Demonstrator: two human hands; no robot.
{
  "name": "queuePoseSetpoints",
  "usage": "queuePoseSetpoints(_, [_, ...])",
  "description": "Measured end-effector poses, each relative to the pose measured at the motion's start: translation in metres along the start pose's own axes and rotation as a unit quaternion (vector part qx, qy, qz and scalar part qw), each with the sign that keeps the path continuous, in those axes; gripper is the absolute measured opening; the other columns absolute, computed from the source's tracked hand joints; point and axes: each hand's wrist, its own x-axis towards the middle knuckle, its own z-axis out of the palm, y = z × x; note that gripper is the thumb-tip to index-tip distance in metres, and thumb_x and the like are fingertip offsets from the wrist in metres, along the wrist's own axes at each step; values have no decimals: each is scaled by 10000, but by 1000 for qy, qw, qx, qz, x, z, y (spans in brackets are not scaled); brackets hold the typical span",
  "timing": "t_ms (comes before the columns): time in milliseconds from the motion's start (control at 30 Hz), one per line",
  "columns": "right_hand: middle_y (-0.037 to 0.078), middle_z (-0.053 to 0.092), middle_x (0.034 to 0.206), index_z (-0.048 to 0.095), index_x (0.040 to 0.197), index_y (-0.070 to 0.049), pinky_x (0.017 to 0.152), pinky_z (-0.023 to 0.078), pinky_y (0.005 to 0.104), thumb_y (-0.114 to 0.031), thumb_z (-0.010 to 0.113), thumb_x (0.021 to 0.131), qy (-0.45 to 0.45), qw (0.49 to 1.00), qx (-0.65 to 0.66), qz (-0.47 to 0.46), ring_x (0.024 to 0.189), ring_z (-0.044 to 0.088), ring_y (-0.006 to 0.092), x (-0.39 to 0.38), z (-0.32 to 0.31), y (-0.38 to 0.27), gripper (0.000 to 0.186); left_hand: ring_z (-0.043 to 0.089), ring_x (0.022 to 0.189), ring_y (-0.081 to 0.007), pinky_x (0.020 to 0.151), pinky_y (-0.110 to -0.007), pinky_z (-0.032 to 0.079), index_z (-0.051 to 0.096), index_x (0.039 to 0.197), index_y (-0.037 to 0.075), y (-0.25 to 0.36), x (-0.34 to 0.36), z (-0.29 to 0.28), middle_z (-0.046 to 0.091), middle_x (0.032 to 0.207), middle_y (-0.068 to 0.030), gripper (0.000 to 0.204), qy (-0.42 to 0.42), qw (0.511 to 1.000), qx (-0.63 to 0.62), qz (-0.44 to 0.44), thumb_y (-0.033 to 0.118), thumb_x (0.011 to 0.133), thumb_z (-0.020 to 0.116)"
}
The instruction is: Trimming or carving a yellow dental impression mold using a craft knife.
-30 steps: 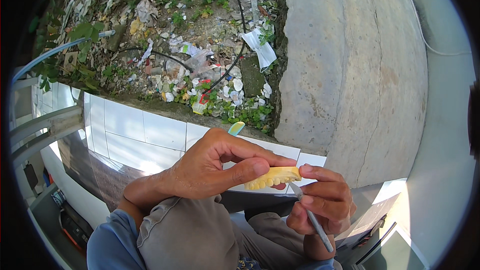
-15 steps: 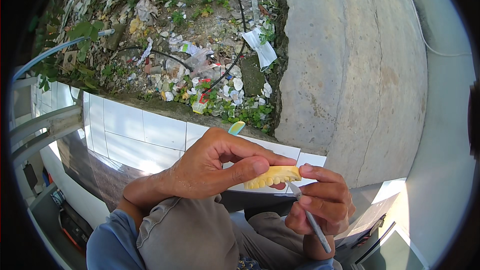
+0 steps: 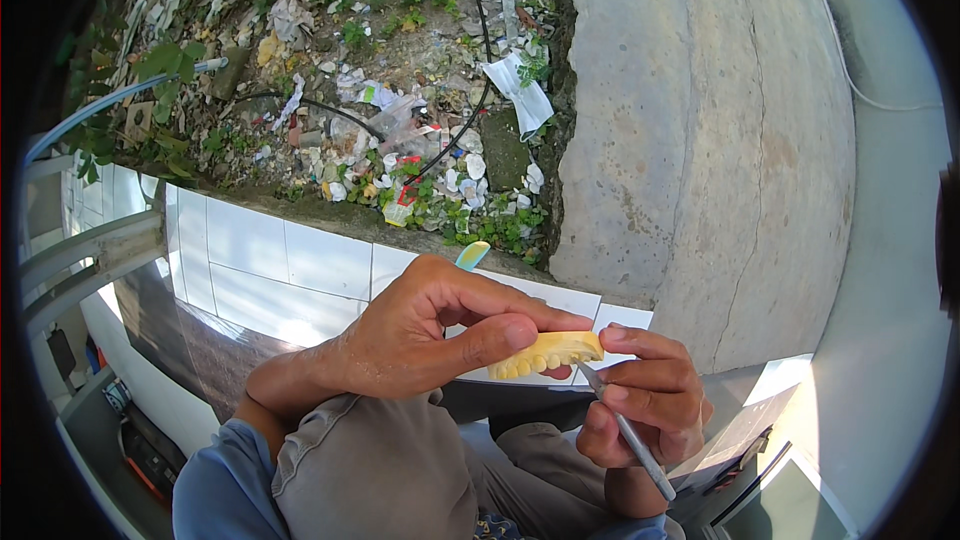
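In the head view, the rear end of the knife (image 3: pixel 631 432) had swung slightly toward three o'clock since half a second earlier, and the right hand (image 3: pixel 652 395) had shifted a little with it; the left hand (image 3: pixel 430 330) and the cast (image 3: pixel 553 351) had barely moved. The yellow cast, a row of teeth along its lower edge, was above the lap. From it, the left hand lay at nine o'clock, thumb and forefinger pinched on it. The right hand lay at four o'clock, its digits curled about the knife's handle, the uppermost one touching the cast's right end. The knife's handle pointed to five o'clock; its tip met the teeth or stopped just beside them, I could not tell which. Beyond lay white tiles (image 3: pixel 265 255) at ten o'clock, a mask (image 3: pixel 522 100) at twelve and concrete (image 3: pixel 690 160) at one.
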Motion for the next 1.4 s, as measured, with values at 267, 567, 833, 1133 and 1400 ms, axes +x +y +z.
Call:
queuePoseSetpoints(267, [98, 544, 761, 519, 942, -70, 778, 526, 385, -231, 648, 823, 10, 997, 81, 17, 854, 621, 282, -4, -2, 4, 237, 584, 846, -61, 748, -217, 473, 618, 1134, 10, -4, 0, -3, 679, 985, -101, 329, -26, 999, -22, 14, 256, 930, 536])
queuePoseSetpoints(567, [88, 485, 869, 709, 957, -138, 761, 547, 356, -69, 707, 674, 29, 996, -80, 5, 872, 578, 249, 4, 1, 0, 292, 643, 898, -178, 801, -276, 493, 630, 1070, -53, -1, 1, 1, 669, 985, -164, 456, -5, 999, -50, -11, 358, 877, 593])
queuePoseSetpoints(833, [59, 501, 877, 729, 911, -175, 760, 559, 358, -57, 724, 591, -5, 992, -125, 0, 864, 569, 227, 7, 6, 0, 341, 628, 950, -191, 837, -291, 483, 626, 1070, -57, -3, 1, 0, 660, 1015, -166, 439, -5, 998, -59, -28, 336, 875, 603])
queuePoseSetpoints(1133, [77, 501, 868, 727, 893, -135, 756, 556, 372, -46, 596, 689, 28, 998, -53, 5, 833, 588, 237, -2, 6, 9, 259, 578, 940, -90, 819, -238, 464, 607, 1140, -7, -8, 1, 0, 650, 1052, -105, 281, -18, 995, -89, -31, 158, 923, 540])
queuePoseSetpoints(1400, [173, 584, 881, 576, 1043, 3, 695, 524, 329, -137, 563, 844, 95, 992, -70, 49, 827, 617, 275, -22, 8, 39, 244, 592, 922, -103, 864, -263, 455, 532, 1230, -5, -13, 5, 2, 648, 1019, -107, 374, -1, 995, -101, -18, 122, 885, 597])
